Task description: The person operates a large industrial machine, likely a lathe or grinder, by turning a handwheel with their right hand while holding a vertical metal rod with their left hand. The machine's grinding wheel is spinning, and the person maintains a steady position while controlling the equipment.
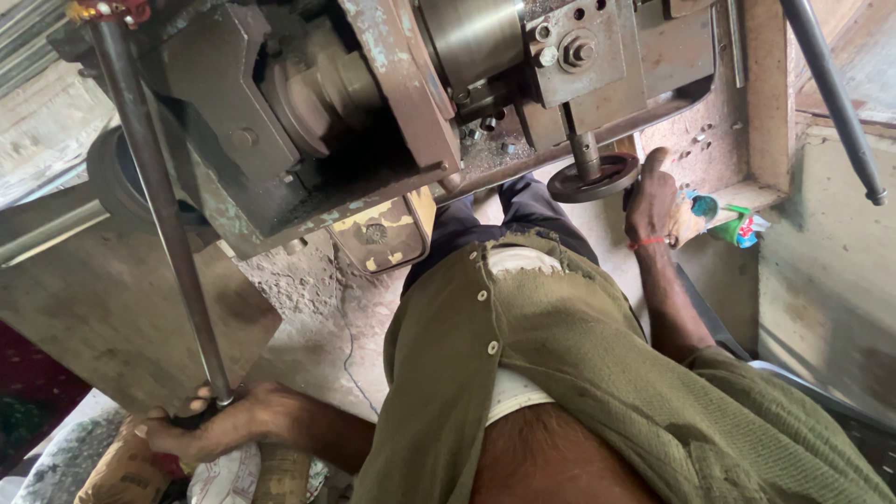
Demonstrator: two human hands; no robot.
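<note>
- Two hands are seen, both closed on machine controls, set well apart from each other.
- Left hand (219, 425): clamped round the lower end of a long steel lever (159, 201), at the bottom left of the view, near the person's hip.
- Lever's long axis: runs up and slightly left from the left hand, steeply, toward a red-tipped top end at the machine's upper left corner. It is reached only by the left hand; the right is far off.
- Right hand (651, 198): fingers curled on the rim of a small round handwheel (593, 177), thumb raised beside it. A red thread is worn at the wrist.
- Handwheel: hangs on a short shaft under the machine's carriage block, just left of the right hand, touching it. Its disc lies roughly flat, with the shaft upright.
- Machine (373, 103): a worn grey lathe-type body w/ chipped paint; it spans the view's top, between and above the hands.
- Counted: 1 lever in hand, 1 handwheel, and 1 more rod (831, 93) at the right edge, untouched.
- Olive shirt (579, 364), open at the front, fills the lower middle.
- Coloured packets (733, 224) lie on a ledge just right of the right hand; exact no. can't be told.
- Sacks (224, 476) are seen below the left hand.
</note>
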